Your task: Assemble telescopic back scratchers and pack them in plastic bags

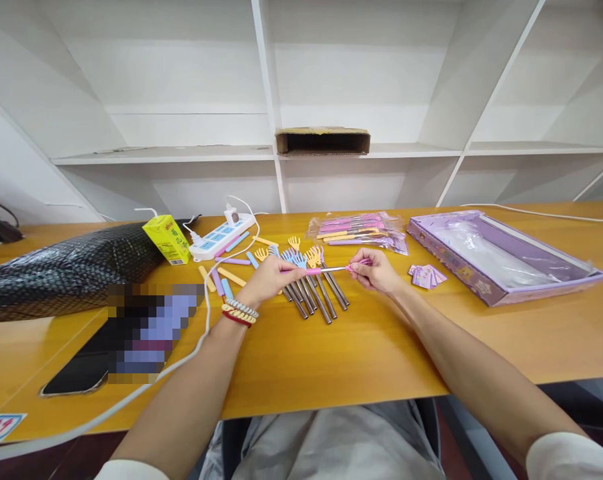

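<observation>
Between my two hands runs a pink back scratcher (339, 269) with a silver telescopic rod, held level above the table. My left hand (271, 280) is closed on its pink handle, and my right hand (374, 270) pinches the pink head end, mostly hidden by the fingers. Right below lie several metal rods (326, 307) with blue and yellow claw-shaped heads (294, 259), partly covered by my left hand. Loose coloured handle tubes (231, 275) in yellow, purple and blue are scattered left of that hand. A few small purple cards (426, 276) rest just beyond my right hand.
Packed scratchers in clear bags (361, 230) lie behind. A purple open box (511, 287) stands right. At left are a power strip (224, 237), yellow drink carton (166, 239), black wrapped bundle (71, 267) and phone (81, 360). A white cable (206, 320) crosses near my left arm.
</observation>
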Available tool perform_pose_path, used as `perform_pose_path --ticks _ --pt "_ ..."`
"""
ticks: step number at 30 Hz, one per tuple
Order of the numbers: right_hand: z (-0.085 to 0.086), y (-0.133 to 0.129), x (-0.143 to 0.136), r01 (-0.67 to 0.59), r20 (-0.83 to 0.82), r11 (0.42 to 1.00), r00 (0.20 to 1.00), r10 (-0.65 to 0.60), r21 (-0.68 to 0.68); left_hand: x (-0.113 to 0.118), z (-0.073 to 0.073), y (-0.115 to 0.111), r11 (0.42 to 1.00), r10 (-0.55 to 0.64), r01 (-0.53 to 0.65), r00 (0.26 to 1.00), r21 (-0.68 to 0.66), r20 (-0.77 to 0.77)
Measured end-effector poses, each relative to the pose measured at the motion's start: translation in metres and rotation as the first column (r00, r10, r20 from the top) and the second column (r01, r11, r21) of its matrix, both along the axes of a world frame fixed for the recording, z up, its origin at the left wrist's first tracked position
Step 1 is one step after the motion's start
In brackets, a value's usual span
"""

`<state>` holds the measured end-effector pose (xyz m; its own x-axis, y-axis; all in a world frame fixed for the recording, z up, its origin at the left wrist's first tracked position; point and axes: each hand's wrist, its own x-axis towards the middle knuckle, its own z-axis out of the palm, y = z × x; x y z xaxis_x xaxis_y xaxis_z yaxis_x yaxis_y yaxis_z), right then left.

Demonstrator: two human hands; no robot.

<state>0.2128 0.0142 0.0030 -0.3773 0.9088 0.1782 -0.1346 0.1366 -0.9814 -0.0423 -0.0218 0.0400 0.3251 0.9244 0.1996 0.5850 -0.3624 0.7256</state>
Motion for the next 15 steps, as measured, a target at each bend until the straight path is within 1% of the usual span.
perform_pose_path --ticks 3,6,12,15 --pt "0.001 0.000 0.000 -0.002 -0.014 1.000 1.000 0.002 -0.008 0.004 0.000 -0.002 0.997 0.009 -0.006 0.999 0.078 -0.041" --pt "0.002 -0.001 0.000 0.004 -0.018 1.000 1.000 -0.004 -0.010 0.007 0.000 -0.004 0.989 -0.004 0.015 0.997 0.150 -0.079" --pt "0.001 -0.001 0.000 -0.001 -0.013 1.000 1.000 0.001 -0.012 0.011 -0.001 -0.004 0.979 0.002 0.023 0.992 0.202 -0.123" --pt "0.001 -0.001 0.000 0.007 -0.010 1.000 1.000 -0.007 -0.014 0.013 -0.002 -0.006 0.959 0.004 0.038 0.989 0.280 -0.146"
